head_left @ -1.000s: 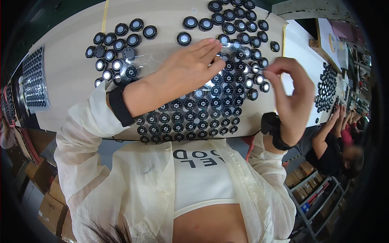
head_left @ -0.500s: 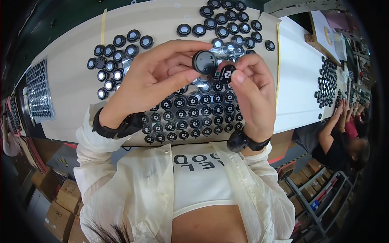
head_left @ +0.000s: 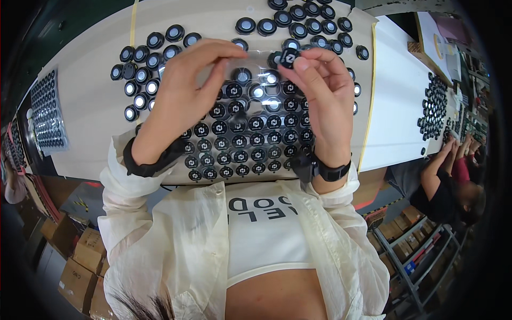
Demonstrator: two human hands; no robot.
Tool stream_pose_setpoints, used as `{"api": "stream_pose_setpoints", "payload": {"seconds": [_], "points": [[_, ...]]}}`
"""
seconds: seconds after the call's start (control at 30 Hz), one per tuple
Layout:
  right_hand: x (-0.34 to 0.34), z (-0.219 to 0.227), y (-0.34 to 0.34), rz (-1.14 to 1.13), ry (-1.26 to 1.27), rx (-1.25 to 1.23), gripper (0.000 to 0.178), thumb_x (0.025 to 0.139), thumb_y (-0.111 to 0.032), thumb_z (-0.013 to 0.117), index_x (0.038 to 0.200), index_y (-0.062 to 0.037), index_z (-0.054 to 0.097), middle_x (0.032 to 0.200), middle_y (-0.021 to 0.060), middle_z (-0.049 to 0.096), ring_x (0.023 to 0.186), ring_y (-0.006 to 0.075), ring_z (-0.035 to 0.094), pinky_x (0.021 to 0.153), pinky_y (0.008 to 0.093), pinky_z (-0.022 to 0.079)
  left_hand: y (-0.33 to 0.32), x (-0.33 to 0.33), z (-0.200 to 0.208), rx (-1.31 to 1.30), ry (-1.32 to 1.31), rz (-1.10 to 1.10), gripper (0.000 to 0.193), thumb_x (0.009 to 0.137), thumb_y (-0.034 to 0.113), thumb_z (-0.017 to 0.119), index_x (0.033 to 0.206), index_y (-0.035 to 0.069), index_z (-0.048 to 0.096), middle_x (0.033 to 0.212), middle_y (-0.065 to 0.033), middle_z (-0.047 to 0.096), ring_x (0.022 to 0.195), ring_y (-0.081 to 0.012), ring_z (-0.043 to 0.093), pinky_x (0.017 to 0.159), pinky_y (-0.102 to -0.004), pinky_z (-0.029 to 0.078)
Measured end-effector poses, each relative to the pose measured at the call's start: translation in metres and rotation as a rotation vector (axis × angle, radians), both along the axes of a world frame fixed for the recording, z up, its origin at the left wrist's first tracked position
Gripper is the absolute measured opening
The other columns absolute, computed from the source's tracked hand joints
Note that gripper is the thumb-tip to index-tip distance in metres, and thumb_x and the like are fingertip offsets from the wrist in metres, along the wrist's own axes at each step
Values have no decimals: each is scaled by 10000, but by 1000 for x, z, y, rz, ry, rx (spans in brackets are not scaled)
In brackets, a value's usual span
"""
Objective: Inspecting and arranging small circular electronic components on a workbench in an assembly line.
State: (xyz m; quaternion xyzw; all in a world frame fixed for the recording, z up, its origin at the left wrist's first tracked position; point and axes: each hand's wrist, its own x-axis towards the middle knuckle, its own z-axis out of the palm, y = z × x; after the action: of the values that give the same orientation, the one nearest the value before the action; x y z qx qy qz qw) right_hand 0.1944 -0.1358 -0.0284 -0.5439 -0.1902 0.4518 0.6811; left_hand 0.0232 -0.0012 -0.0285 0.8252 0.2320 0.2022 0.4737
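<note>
My left hand (head_left: 186,82) is raised over the left side of the clear plastic tray (head_left: 257,60). Its thumb and index finger are spread, and no part shows between them. One black round part with a pale centre (head_left: 239,45) sits by its fingertips. Between thumb and fingers, my right hand (head_left: 326,90) pinches a small black disc with a white mark (head_left: 289,57). Under both hands, the tray carries rows of similar black discs (head_left: 240,141). A dark blurred shape (head_left: 238,121) shows over these rows; I cannot tell what it is.
Loose black round parts lie on the table at the left (head_left: 141,76) and far right (head_left: 313,25). A filled clear tray (head_left: 48,109) rests at the far left. More parts (head_left: 433,109) stand on the white table near another person (head_left: 440,181). Cardboard boxes (head_left: 80,277) are stacked lower left.
The larger black round cap has left my left hand, whose fingers have spread. My right hand has shifted slightly up and left with the small disc, which is now tilted.
</note>
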Motion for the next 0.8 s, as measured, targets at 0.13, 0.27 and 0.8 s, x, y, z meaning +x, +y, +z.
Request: {"api": "stream_pose_setpoints", "payload": {"seconds": [0.13,0.27,0.8], "points": [[4,-9,-1,-57,-71,-20,195,840,-16,683,1021,8,614,894,53,652,826,101,622,762,206,490,-5,-13,10,108,159,-143,255,851,11,588,1100,52,631,1021,-122,607,882,-298,595,798,-337,471],[4,-13,3,-2,-128,8,183,834,-12,686,1002,9,616,891,45,648,821,88,605,749,205,484,-25,-24,23,99,372,-194,420,776,163,740,1162,82,596,1054,-83,548,842,-267,589,756,-331,482],[-12,28,0,136,-23,90,151,837,1,681,958,13,591,916,65,635,868,106,588,733,220,469,-5,-6,32,-594,-197,-173,401,794,-58,630,1191,-21,582,1189,-95,571,975,-134,560,789,-241,469]]}}
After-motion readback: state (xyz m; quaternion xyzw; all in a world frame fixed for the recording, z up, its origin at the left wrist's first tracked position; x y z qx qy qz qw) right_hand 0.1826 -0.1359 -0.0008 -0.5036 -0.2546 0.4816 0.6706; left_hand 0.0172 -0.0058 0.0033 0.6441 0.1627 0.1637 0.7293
